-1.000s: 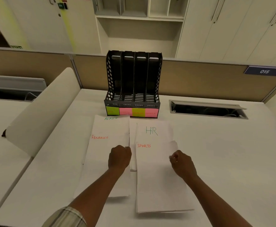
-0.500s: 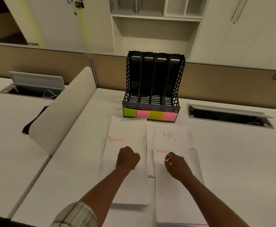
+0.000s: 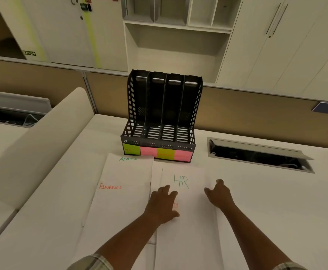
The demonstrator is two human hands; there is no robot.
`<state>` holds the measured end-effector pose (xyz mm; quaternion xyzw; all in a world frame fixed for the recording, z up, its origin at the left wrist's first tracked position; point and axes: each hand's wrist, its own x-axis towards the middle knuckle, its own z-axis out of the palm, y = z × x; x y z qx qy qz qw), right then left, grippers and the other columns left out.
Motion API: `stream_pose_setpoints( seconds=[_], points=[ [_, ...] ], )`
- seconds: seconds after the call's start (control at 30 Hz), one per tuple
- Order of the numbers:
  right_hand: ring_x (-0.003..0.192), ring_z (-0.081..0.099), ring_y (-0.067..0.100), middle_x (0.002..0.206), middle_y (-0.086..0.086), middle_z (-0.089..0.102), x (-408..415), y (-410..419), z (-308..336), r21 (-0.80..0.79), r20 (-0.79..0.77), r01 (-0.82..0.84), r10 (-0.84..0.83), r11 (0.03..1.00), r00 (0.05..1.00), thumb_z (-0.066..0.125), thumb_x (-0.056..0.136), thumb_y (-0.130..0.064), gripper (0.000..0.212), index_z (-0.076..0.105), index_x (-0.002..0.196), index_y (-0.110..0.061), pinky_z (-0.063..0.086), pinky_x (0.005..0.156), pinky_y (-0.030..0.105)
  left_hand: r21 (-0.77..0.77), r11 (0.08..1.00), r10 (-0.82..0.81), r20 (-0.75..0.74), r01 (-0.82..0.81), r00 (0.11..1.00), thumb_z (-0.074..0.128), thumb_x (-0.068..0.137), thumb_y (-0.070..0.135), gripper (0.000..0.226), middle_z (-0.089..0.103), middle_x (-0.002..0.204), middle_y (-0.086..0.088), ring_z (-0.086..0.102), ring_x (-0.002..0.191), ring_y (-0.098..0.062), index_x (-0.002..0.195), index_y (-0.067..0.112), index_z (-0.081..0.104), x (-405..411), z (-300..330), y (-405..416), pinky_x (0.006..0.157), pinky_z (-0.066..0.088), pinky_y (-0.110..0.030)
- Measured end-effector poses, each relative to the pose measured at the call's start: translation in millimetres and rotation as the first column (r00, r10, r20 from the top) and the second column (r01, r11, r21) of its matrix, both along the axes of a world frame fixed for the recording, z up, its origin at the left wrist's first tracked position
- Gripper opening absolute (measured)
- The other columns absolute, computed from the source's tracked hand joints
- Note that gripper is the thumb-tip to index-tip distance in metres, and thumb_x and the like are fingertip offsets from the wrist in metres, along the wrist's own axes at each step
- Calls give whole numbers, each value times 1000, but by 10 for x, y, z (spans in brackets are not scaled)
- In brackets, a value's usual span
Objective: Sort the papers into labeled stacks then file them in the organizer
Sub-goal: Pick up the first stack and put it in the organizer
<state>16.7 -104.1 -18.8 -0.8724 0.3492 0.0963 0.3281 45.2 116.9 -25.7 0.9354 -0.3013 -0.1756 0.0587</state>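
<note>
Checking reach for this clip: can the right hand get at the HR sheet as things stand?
Probably yes. The right hand is open at the right edge of the HR sheet, and nothing lies between them; the left hand presses the Sports sheet below.

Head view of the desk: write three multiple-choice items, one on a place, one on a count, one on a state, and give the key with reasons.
1. Where does the organizer stand?
A. At the desk's near edge
B. Behind the papers, against the partition
C. On the wall shelf

2. How many slots does the organizer have?
A. Two
B. Six
C. Four

3. In what state are the slots?
A. Empty of papers
B. All packed full
C. One holds a folder

Key:
1 B: it stands beyond the ADMIN sheet and the HR sheet, with its back to the brown partition.
2 C: three dividers split it into four, and four sticky notes line its front.
3 A: the slatted floor shows bare in every slot, while the left hand and right hand rest on sheets on the desk.
</note>
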Motion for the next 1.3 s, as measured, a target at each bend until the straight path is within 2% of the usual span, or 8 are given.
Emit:
stream_pose_setpoints(
  seconds=[0.2,0.37,0.73,0.97,1.07,1.13,1.2,1.3],
  points=[
    [114,58,33,127,10,58,374,-92,-108,394,48,137,-169,909,984,72,75,-40,75,45,134,-2,50,94,41,64,994,-95,73,91,993,60,85,29,68,27,152,-9,27,139,-28,143,13,30,96,-220,-111,110,25,-43],
    [89,70,30,104,15,72,497,-61,-182,624,64,26,-84,781,994,69,79,-16,31,67,109,-8,57,84,45,10,997,-78,66,77,995,56,83,18,56,41,136,-1,40,123,-23,136,22,38,153,-261,-125,98,32,-38],
    [108,62,31,119,12,65,489,28,286,163,341,-143,80,976,937,61,91,-19,35,60,124,-9,49,90,37,-88,996,17,49,-13,999,51,81,6,64,42,132,1,40,122,-20,140,26,35,152,-281,-56,100,29,-35],
    [77,62,19,83,-3,63,358,-127,1135,-12,558,-109,97,994,824,64,89,-21,18,66,105,-12,55,75,38,-46,999,24,131,-18,991,49,82,8,63,39,137,-3,40,125,-23,141,22,31,137,-288,-53,99,30,-37],
    [75,61,20,81,-2,64,280,-172,1512,-113,622,-122,166,986,765,66,88,-22,15,68,99,-13,52,71,35,-75,992,110,159,-99,981,45,88,17,68,35,145,-7,38,128,-25,148,13,14,122,-261,-76,101,32,-37],
    [73,62,25,80,2,66,220,-195,1755,-153,644,-141,207,978,736,66,88,-22,13,69,94,-10,50,68,35,-332,900,323,78,-281,943,46,93,30,70,33,149,-7,35,134,-24,149,10,10,160,-134,-105,107,29,-36],
    [71,62,27,79,8,67,180,-214,1954,-129,649,-169,212,977,730,67,87,-20,10,68,89,-11,52,66,38,-598,664,458,-149,-448,877,56,89,42,81,30,153,-6,30,140,-22,150,10,14,251,97,-123,113,24,-35],
    [76,65,21,86,7,69,119,-272,2100,11,651,-177,127,984,748,71,85,-23,14,67,94,-13,54,71,37,-775,277,357,-466,-568,809,74,75,42,89,39,147,1,35,137,-13,146,17,26,373,552,-126,108,29,-27]
  ],
)
